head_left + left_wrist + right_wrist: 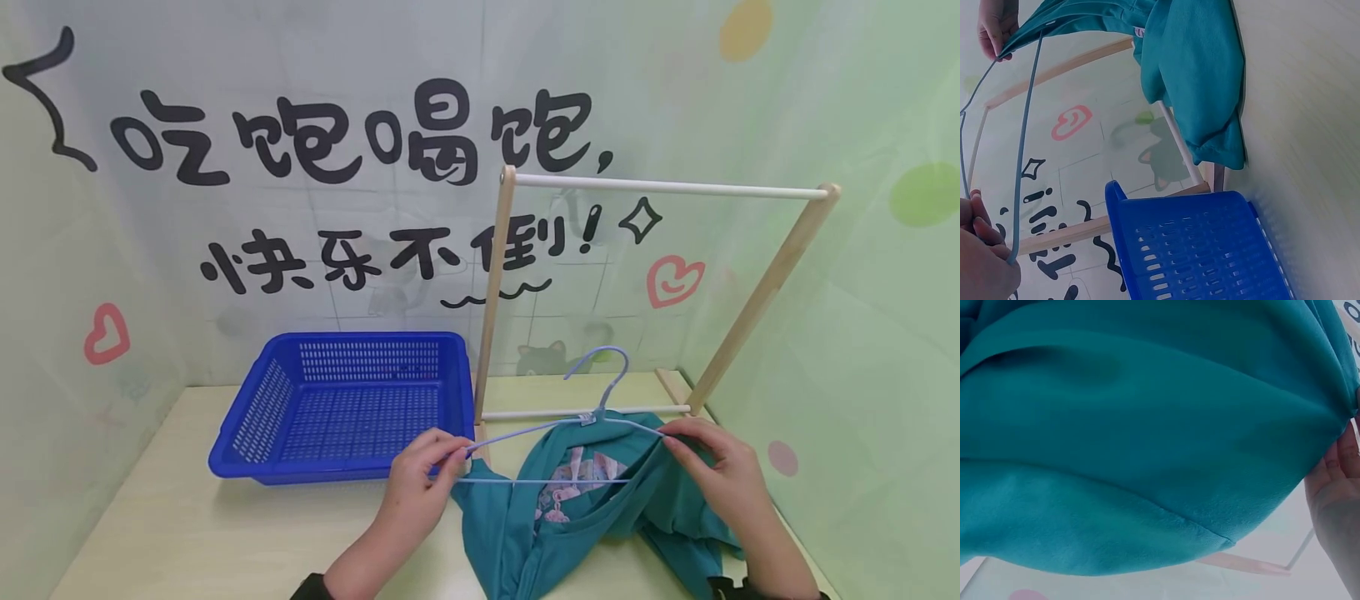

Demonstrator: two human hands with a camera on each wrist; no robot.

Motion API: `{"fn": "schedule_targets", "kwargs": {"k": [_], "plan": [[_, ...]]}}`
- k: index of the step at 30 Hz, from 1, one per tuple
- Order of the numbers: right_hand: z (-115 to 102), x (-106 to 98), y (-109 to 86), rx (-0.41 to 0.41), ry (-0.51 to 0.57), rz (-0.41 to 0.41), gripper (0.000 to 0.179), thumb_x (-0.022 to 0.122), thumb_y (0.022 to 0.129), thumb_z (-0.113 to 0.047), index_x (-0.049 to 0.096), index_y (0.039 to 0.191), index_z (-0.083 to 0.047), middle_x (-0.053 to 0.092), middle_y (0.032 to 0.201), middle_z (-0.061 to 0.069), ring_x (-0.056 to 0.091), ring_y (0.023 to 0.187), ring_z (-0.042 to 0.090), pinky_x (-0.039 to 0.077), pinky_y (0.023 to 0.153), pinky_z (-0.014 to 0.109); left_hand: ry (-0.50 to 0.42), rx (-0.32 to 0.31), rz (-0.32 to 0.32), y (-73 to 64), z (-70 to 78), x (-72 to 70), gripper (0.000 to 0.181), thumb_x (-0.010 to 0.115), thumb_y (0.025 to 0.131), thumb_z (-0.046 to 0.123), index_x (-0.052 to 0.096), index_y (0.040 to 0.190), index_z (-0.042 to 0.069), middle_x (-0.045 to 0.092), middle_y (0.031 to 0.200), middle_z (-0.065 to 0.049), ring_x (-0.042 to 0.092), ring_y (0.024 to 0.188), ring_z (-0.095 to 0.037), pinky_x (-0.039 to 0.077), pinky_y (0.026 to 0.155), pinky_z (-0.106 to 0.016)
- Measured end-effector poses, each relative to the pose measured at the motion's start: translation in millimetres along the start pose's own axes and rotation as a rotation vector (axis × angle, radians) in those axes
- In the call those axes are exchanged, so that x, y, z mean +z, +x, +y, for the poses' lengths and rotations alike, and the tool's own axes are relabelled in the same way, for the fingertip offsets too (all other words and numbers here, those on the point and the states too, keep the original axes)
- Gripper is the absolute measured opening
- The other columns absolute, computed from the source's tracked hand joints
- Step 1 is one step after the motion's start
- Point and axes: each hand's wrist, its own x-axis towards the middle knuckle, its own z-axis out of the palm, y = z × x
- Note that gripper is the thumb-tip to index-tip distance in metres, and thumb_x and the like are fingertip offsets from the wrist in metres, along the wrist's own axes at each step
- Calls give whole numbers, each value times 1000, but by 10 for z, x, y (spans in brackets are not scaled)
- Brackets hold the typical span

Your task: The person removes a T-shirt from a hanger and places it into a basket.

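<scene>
My left hand (423, 475) grips the left end of a light purple clothes hanger (602, 400), whose hook points up. A teal shirt (555, 542) with a pink printed panel hangs around the hanger's right part; the left end sticks out bare past the neckline. With thumb and fingers, my right hand (720, 467) pinches the shirt's edge at the hanger's right arm. In the left wrist view the hanger's bottom bar runs into the shirt (1197, 75). Teal cloth (1147, 425) fills most of the right wrist view and hides the hanger there.
A blue plastic basket (442, 346) with slotted walls stands on the table (150, 517) at left. Behind the shirt rises a wooden rack (491, 308) with a white top rail (667, 187). A printed curtain (360, 50) closes off the back and sides.
</scene>
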Motion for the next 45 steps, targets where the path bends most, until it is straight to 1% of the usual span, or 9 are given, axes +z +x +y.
{"fn": "schedule_targets", "kwargs": {"k": [3, 6, 10, 14, 22, 30, 33, 40, 45], "plan": [[127, 4, -33, -11, 22, -7, 30, 67, 74, 19, 69, 95, -3, 67, 96, -10, 57, 98, -7, 45, 83, 5, 11, 20, 13, 0, -9, -17, 12, 63, 90, 10, 74, 94, 15, 62, 86, 10, 54, 74, -2, 48, 58, -19], [175, -2, -51, -16, 36, -10, 29, 67, 75, 17, 69, 96, -4, 66, 97, -12, 57, 99, -6, 45, 83, 5, 24, 46, 32, 4, -15, -34, 12, 64, 89, 8, 74, 93, 13, 63, 84, 8, 55, 73, -2, 47, 58, -19], [188, -17, -70, -8, 47, -12, 26, 67, 77, 16, 69, 95, -3, 66, 98, -12, 58, 99, -5, 45, 84, 6, 24, 33, 39, 4, -15, -57, 12, 65, 88, 7, 74, 93, 12, 64, 84, 5, 57, 74, -2, 47, 57, -19], [189, -26, -87, 6, 58, -12, 26, 66, 77, 16, 69, 96, -2, 67, 98, -12, 58, 100, -5, 45, 85, 6, 24, 29, 51, -1, -26, -69, 12, 65, 88, 7, 74, 92, 12, 64, 84, 7, 56, 73, -2, 48, 57, -19], [205, -40, -102, 22, 77, 5, 27, 66, 77, 16, 69, 98, 0, 68, 97, -8, 57, 101, -5, 44, 85, 5, 37, 77, 98, -5, -55, -85, 12, 66, 87, 4, 74, 92, 10, 62, 83, 9, 54, 70, -3, 48, 56, -18], [271, -78, -120, 80, 19, -16, 22, 66, 81, 10, 69, 100, -2, 65, 99, -20, 56, 100, -7, 44, 85, 5, -4, 60, 105, -5, -109, -106, 13, 65, 88, 7, 74, 92, 14, 64, 83, 4, 53, 69, -4, 46, 53, -20], [275, -88, -129, 86, 2, -13, 21, 66, 82, 9, 69, 99, -2, 65, 98, -21, 56, 98, -8, 44, 83, 4, -8, 74, 119, -3, -110, -115, 13, 65, 88, 6, 74, 92, 14, 64, 83, 4, 53, 68, -5, 46, 53, -20], [288, -99, -142, 43, 52, 22, 24, 65, 78, 17, 68, 98, 3, 67, 97, -14, 59, 95, -7, 45, 82, 4, 23, 121, 155, 19, -117, -144, 13, 67, 85, 0, 74, 91, 8, 62, 81, 6, 51, 68, -2, 43, 50, -16], [311, -118, -175, 88, 45, 33, 23, 64, 78, 17, 68, 98, 4, 66, 96, -14, 58, 94, -7, 45, 82, 4, 33, 105, 162, 25, -131, -174, 13, 67, 85, 2, 75, 91, 10, 63, 83, 7, 53, 70, -2, 45, 54, -15]]}}
